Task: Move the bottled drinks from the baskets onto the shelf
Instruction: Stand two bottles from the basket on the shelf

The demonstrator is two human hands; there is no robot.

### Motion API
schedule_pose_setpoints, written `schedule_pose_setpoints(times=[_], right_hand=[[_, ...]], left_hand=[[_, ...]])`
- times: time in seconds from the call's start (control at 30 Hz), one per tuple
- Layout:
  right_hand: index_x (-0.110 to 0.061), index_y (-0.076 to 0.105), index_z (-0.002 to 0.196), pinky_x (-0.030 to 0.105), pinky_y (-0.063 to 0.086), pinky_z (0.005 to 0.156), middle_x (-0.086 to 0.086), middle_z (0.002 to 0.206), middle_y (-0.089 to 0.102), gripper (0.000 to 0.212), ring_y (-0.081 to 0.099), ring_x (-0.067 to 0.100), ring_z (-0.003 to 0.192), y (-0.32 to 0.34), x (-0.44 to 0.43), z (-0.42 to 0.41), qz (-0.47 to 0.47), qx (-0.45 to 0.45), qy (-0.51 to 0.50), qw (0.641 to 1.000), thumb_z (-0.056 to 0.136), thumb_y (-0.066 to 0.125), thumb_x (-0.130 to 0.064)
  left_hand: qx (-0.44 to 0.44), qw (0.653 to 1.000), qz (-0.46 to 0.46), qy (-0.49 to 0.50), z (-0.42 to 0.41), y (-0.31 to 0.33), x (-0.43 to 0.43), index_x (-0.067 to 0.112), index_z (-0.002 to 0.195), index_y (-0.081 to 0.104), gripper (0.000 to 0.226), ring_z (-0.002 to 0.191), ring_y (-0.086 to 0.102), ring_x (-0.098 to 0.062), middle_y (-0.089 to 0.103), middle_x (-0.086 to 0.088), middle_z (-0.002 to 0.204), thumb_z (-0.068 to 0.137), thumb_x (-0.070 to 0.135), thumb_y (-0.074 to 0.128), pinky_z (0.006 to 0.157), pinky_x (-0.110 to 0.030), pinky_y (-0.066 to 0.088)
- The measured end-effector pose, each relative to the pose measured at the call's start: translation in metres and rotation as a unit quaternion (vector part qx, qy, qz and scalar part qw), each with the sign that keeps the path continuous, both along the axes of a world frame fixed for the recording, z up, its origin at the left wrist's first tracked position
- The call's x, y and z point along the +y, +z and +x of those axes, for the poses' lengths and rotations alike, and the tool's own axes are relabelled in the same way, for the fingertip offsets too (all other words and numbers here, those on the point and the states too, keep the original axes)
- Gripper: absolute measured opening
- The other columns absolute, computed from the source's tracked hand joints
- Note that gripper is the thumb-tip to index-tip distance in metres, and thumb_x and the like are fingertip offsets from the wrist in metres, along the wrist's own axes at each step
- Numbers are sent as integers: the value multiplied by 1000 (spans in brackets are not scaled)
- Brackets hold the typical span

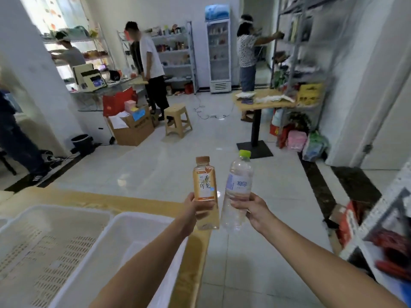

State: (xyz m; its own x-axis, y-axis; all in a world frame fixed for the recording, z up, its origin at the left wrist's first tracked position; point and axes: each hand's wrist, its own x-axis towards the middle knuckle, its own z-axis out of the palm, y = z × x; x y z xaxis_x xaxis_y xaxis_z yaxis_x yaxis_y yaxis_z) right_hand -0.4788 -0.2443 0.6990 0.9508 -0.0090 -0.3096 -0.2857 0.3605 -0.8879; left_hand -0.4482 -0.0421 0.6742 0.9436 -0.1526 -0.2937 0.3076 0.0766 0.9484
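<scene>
My left hand (195, 207) grips an orange-labelled tea bottle (205, 185) with a brown cap, held upright over the floor past the table's right end. My right hand (251, 210) grips a clear water bottle (239, 187) with a green cap, tilted slightly, right beside the tea bottle. Two white plastic baskets (120, 221) sit on the wooden table (89, 198) at lower left; no bottles show inside them. A white shelf (387, 210) with red items stands at the right edge, partly out of view.
Tiled floor stretches ahead. A small round table on a black pedestal (255, 130) and a metal rack (295, 63) stand at right. A plastic stool (178, 118) and cardboard boxes (133, 127) sit mid-room. Several people stand at the back and at the left edge.
</scene>
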Motion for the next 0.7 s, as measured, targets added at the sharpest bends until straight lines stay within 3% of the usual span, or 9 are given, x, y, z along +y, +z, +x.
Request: schedule_pose_setpoints(times=[0.1,0.27,0.4,0.47,0.53,0.6,0.7], right_hand=[[-3,63,100,26,51,68,8,89,70,39,66,20,80,6,-76,-19,-4,-6,-93,996,66,71,16],[-5,63,99,35,51,88,10,90,71,44,66,25,89,7,-191,-73,-23,-13,-244,969,62,75,14],[-1,62,105,38,53,87,12,90,72,48,67,26,85,10,-252,-129,-38,-20,-329,943,62,73,15],[0,60,106,33,56,75,13,88,71,46,67,24,78,10,-275,-160,-34,-19,-368,929,65,70,17],[3,59,111,28,55,65,14,92,71,51,68,23,78,10,-295,-190,-46,-11,-412,910,63,71,17],[6,59,111,30,54,71,16,96,71,56,67,26,84,4,-314,-219,-69,-2,-459,886,58,75,15],[0,63,105,37,54,82,14,99,72,50,67,28,89,-5,-331,-256,-82,23,-519,851,59,75,16]], left_hand=[[-7,997,-25,-73,12,9,-85,5,126,49,89,100,64,-35,67,-17,112,44,14,84,91,-49,49],[-12,976,-52,-211,4,14,-225,8,127,48,90,110,61,-37,63,-19,118,45,16,83,100,-53,45],[-8,948,-60,-313,-19,12,-318,9,126,49,86,110,61,-35,64,-17,119,46,11,81,101,-54,44],[-11,926,-65,-371,-35,13,-356,9,127,50,92,110,62,-35,66,-15,118,42,13,85,102,-57,43],[-11,902,-67,-427,-51,13,-391,9,128,50,94,111,62,-34,65,-15,120,43,13,88,100,-54,46],[-9,871,-68,-486,-70,17,-423,7,129,50,92,111,62,-34,62,-19,124,46,12,90,95,-51,50],[4,829,-73,-554,-100,23,-463,5,127,49,87,98,67,-27,66,-17,114,47,2,83,76,-37,58]])
